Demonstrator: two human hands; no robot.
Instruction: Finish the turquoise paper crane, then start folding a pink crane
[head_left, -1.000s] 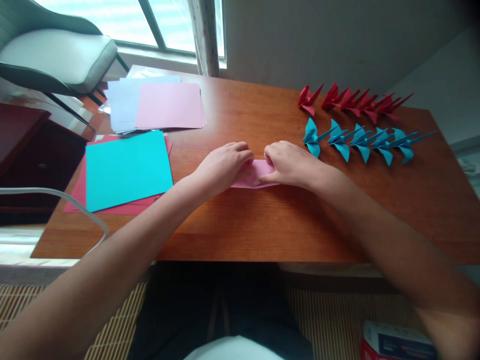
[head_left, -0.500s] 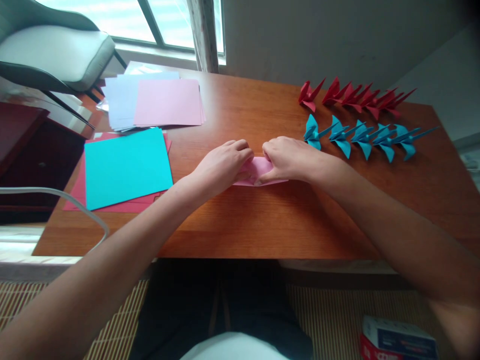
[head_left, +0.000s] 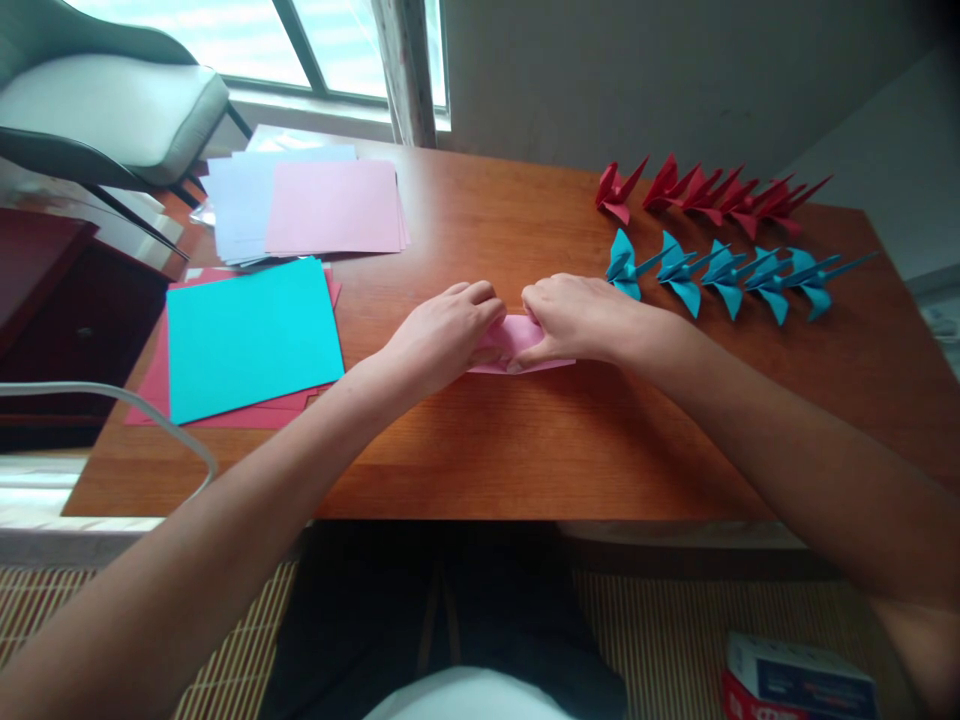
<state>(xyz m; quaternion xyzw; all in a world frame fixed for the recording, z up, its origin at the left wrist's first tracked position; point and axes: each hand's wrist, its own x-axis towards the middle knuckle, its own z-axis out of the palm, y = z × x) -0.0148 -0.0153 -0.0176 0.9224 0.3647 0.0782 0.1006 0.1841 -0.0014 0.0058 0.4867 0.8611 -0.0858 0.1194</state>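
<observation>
A small folded piece of pink paper (head_left: 517,336) lies at the middle of the wooden table, with a long straight edge toward me. My left hand (head_left: 457,325) grips its left end, fingers curled over the far side and thumb on the near side. At the right end, my right hand (head_left: 566,315) pinches the paper with its thumb along the near edge. Much of the paper is hidden under both hands. Just beyond my right hand stands a row of blue paper cranes (head_left: 679,272), and a row of red paper cranes (head_left: 705,192) is behind them.
To the left, blue paper (head_left: 255,340) lies on red sheets (head_left: 146,385). Pink sheets (head_left: 334,205) rest on pale sheets (head_left: 236,205) farther back. A white cable (head_left: 150,405) crosses the table's left edge. A chair (head_left: 112,105) stands by the window.
Almost nothing differs. Both hands keep their hold on the pink paper, and the whole view has shifted very slightly.
</observation>
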